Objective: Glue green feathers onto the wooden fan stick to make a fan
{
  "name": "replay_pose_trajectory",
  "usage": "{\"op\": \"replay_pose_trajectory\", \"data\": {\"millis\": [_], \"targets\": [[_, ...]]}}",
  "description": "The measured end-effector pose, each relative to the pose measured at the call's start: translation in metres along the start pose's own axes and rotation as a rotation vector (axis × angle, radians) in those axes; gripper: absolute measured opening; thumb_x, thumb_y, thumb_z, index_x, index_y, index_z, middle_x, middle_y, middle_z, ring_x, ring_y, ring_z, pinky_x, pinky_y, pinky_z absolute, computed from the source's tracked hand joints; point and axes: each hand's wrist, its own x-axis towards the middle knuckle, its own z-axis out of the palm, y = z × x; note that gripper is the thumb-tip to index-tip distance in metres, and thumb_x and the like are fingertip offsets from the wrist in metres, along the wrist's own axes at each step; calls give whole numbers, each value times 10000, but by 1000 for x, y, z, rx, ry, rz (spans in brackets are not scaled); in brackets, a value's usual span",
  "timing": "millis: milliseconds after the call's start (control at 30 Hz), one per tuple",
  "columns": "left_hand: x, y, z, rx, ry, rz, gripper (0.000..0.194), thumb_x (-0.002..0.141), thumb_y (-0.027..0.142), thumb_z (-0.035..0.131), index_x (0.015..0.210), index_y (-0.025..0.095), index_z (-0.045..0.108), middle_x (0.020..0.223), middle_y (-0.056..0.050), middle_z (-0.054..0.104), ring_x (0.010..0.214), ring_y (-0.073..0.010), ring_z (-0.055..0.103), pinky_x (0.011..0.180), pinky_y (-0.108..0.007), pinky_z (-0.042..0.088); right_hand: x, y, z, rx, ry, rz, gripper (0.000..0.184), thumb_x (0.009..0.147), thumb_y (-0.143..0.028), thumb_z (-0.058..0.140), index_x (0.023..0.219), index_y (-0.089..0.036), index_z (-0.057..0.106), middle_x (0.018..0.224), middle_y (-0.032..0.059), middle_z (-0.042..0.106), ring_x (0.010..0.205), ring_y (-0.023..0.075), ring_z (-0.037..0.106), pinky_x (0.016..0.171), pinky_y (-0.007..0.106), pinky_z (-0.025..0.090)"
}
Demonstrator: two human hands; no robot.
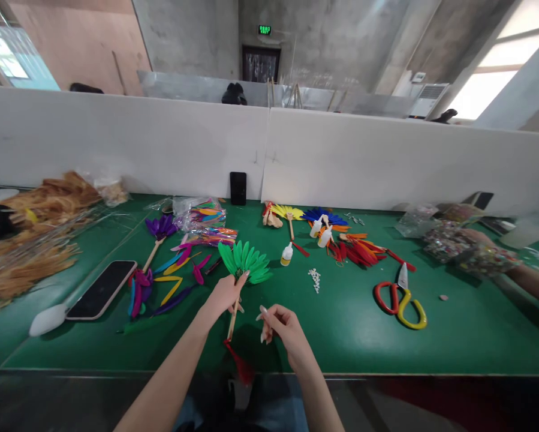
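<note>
On the green worktop's near side, a bright green feather fan with a thin wooden stick is in the left hand. The left grip is pinching it where the feathers meet the stick. The stick points away from the body — feathers at the far end, a blurry red tassel at the near end, close to the edge. The right hand is just beside the stick, on its right, not touching. From there, the feathers are ahead and to the left, so the left hand is nearer. The right fingers are curled, thumb close by — I cannot tell if they pinch something tiny. Farther off sit a small white and yellow bottle and some little white beads.
</note>
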Motion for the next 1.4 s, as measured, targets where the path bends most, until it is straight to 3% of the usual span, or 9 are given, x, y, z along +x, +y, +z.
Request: {"op": "replay_pose_trajectory", "data": {"millis": [133,233,367,600,767,967,1133,1267,1400], "targets": [[-9,4,-4,-31,-54,-34,446,664,580,617,682,154,488,563,-91,631,438,-258,632,296,-243,425,-1,1,1,-4,-13,-10,357,724,-469,652,647,-128,578,425,-32,542,376,57,466,408,167,373],[-20,8,-8,-95,-132,-53,490,701,540,619,914,116,499,768,-142,671,635,-277,676,399,-272,511,-1,4,2,-5,-23,-7,355,729,-463,651,651,-124,577,425,-32,542,376,58,474,408,167,379],[-31,8,-10,-178,-186,-38,562,783,450,580,1170,103,367,1051,-196,616,893,-277,644,545,-298,566,-1,5,3,-2,-32,-19,359,729,-462,651,644,-122,572,426,-34,539,375,58,474,405,166,379],[-34,-2,-4,-219,-167,15,451,733,396,658,1020,106,466,1051,-174,578,933,-292,617,545,-280,560,-1,6,7,-28,-18,-11,370,714,-475,658,646,-120,577,433,-32,539,384,62,480,411,170,381],[-33,-4,-1,-290,-206,24,388,769,370,625,1018,101,496,1039,-155,575,995,-270,590,657,-292,560,-1,9,10,-40,-27,-16,369,712,-480,655,657,-123,578,450,-29,554,390,61,482,418,172,389],[-39,3,-3,-312,-182,-21,435,794,353,591,1132,113,458,1160,-190,547,1115,-284,508,659,-286,547,2,22,22,-97,-85,35,415,669,-528,662,677,-121,582,540,22,629,511,122,609,446,188,432],[-50,2,-9,-278,-145,-26,502,828,376,525,1243,128,390,1261,-194,481,1147,-264,488,698,-282,537,6,36,28,-141,-28,44,437,653,-547,661,708,-116,624,625,60,673,611,158,644,494,215,476],[-55,-9,-20,-117,-90,120,415,818,405,516,1165,179,484,1207,-125,538,1084,-243,533,715,-284,522,7,32,24,-131,-41,11,437,706,-530,622,785,-103,667,593,49,661,514,124,611,461,203,449],[-59,-12,-28,49,-57,350,288,849,433,458,928,183,575,873,-43,642,844,-185,610,682,-258,484,13,17,19,-75,-30,-46,410,683,-476,670,876,-114,654,644,43,675,538,130,621,473,212,460]]}}
